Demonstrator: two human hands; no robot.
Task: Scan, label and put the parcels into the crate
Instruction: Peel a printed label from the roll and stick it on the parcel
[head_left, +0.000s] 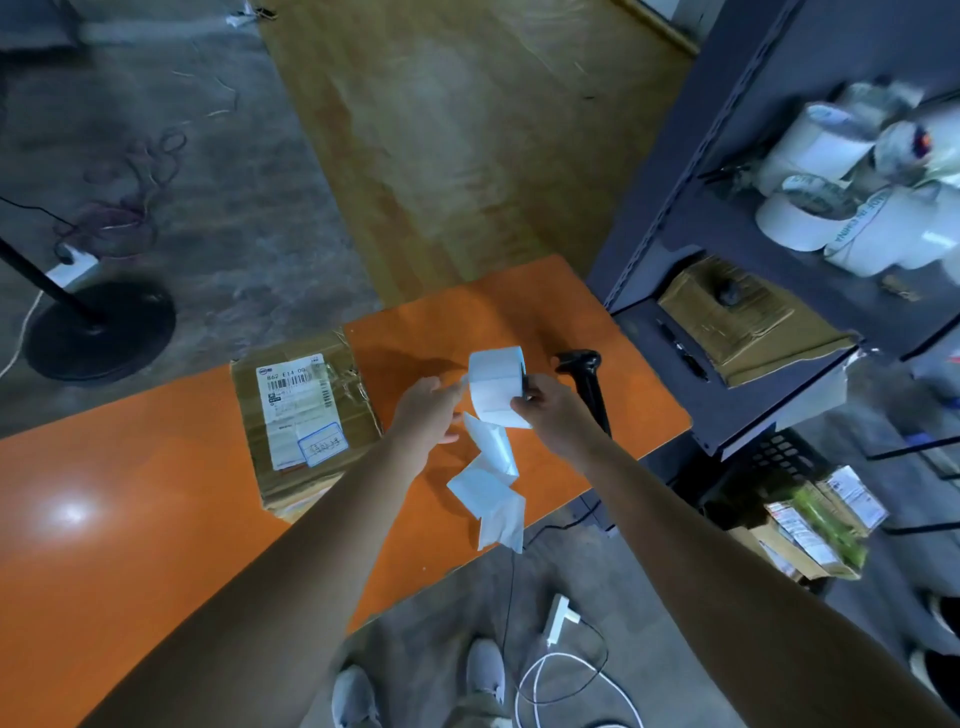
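From the head view, the right hand (545, 410) grips the roll (496, 387) of labels at its right end, fingers curled round it, above the middle of the table (130, 493). The left hand (423, 415) reaches the roll's left side with its fingertips. Whether it pinches a label edge or only touches the paper I cannot tell. A strip (491, 493) of backing hangs loose from the roll, folded over itself, down past the near table edge.

The parcel (306, 421) lies flat on the table just left of the hands, with a printed slip on its top face. The scanner (587, 379) lies on the table just right of the roll, behind the right hand. The crate (774, 452) sits low on the right, beside the shelf (727, 260), with packets already in it.

The likely step is peeling a label for the parcel. The risks are these:
- The label may tear or fold onto itself if it is pulled at a slant.
- The dangling strip may catch on the table edge and drag the roll.
- A label placed over the slip's barcode would spoil later scanning.
- The right wrist could knock the scanner.
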